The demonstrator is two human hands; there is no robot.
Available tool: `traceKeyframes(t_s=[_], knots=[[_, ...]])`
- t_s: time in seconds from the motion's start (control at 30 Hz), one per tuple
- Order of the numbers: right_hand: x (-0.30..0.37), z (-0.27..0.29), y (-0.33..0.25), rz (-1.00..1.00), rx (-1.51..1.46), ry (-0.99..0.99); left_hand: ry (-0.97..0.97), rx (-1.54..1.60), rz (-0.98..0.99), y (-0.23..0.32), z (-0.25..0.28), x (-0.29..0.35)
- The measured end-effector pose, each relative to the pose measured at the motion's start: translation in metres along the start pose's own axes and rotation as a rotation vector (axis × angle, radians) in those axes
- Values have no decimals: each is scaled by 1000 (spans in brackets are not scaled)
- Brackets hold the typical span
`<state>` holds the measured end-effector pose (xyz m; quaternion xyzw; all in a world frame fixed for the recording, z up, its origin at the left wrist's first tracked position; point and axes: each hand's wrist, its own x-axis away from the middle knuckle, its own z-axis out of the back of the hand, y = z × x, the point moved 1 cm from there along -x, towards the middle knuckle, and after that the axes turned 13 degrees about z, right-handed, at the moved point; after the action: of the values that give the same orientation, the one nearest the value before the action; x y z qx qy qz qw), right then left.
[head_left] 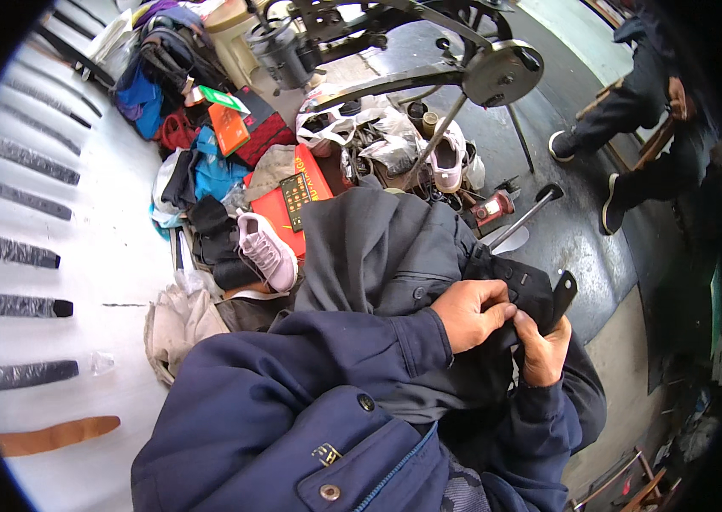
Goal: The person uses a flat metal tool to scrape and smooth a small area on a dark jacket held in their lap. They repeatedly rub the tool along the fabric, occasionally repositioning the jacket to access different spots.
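Note:
Both my hands work on a dark grey garment (pixel 378 247) that lies bunched over my lap. My left hand (pixel 474 313) pinches a black fold of the garment between fingers and thumb. My right hand (pixel 544 348) grips the same black part (pixel 532 290) from below, just under a stiff black tab (pixel 564 293) that sticks up. My sleeves are dark blue with buttons.
A pink sneaker (pixel 268 250) lies left of the garment beside a red box (pixel 284 205) and a heap of clothes and bags. A black stitching machine (pixel 463 68) stands ahead. Another person's legs (pixel 625 111) are at the upper right. Dark strips (pixel 11 247) lie on white sheeting at left.

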<state>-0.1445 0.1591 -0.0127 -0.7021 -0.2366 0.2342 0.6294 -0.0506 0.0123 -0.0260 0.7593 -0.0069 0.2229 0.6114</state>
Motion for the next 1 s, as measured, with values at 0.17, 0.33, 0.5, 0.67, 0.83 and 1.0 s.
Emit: traceKeyframes(t_s=[0.17, 0.33, 0.5, 0.67, 0.83, 1.0], knots=[[1, 4, 6, 106, 95, 5, 187, -413, -200, 14, 4, 11], [1, -3, 5, 127, 49, 9, 341, -622, -511, 30, 11, 17], [-1, -13, -5, 18, -213, -16, 369, -645, -813, 37, 15, 15], [0, -15, -14, 21, -198, -100, 231, -628, -569, 29, 14, 8], [0, -10, -13, -5, -83, -92, 229, -733, -529, 21, 12, 8], [0, -12, -9, 76, 102, -17, 321, -740, -658, 21, 11, 8]])
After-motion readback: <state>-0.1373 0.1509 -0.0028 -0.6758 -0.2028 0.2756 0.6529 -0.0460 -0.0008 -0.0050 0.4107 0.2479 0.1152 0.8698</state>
